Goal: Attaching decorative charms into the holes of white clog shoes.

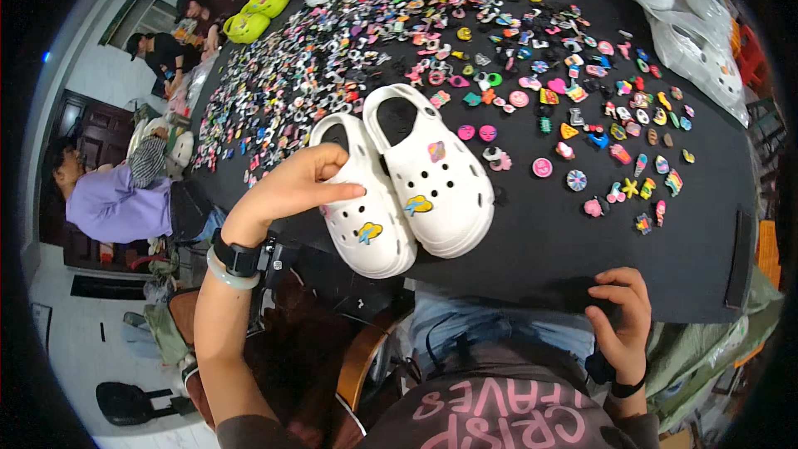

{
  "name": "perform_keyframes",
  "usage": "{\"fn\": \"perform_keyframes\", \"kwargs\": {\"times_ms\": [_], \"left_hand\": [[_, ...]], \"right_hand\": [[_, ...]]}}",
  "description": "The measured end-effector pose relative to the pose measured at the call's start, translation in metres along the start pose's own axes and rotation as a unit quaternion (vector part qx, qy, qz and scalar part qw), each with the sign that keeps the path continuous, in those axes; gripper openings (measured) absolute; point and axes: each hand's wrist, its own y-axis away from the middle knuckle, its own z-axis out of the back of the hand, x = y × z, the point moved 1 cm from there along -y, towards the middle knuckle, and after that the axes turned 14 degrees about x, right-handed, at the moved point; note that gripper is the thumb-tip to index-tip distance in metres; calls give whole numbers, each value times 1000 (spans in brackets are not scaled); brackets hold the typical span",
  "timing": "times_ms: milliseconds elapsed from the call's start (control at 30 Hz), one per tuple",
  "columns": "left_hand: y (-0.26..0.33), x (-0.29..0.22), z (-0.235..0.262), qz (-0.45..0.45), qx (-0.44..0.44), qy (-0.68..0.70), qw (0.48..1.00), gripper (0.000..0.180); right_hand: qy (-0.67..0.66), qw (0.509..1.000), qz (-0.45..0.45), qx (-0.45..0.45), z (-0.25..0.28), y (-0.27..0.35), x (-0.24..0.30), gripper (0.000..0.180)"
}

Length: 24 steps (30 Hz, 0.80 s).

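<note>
Both hands are well apart. Left hand (295, 185) grips the outer side of the left white clog (362, 199), fingers curled over its upper, thumb on top. Right hand (622, 316) rests half-curled at the near edge of the black table (540, 241), holding nothing I can see. Just beside the held shoe stands the right white clog (432, 170), touching it. Colourful shoe charms (515, 58) cover the far tabletop, with lime-green clogs (253, 18) at far left.

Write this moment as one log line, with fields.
left hand: on left white clog | right hand: at table edge, empty | charms: scattered
</note>
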Motion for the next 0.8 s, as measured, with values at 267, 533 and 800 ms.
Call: {"fn": "perform_keyframes", "kwargs": {"times_ms": [267,533,800], "left_hand": [[8,-26,13,-83,-189,-36,978,29],[-20,-51,-5,17,-75,-407,910,52],[-25,-45,8,34,2,-401,916,50]], "right_hand": [[-9,1000,18,-2,-6,-14,0,18],[14,1000,23,-8,-8,-7,7,20],[14,1000,0,-18,-6,0,3,21]]}}
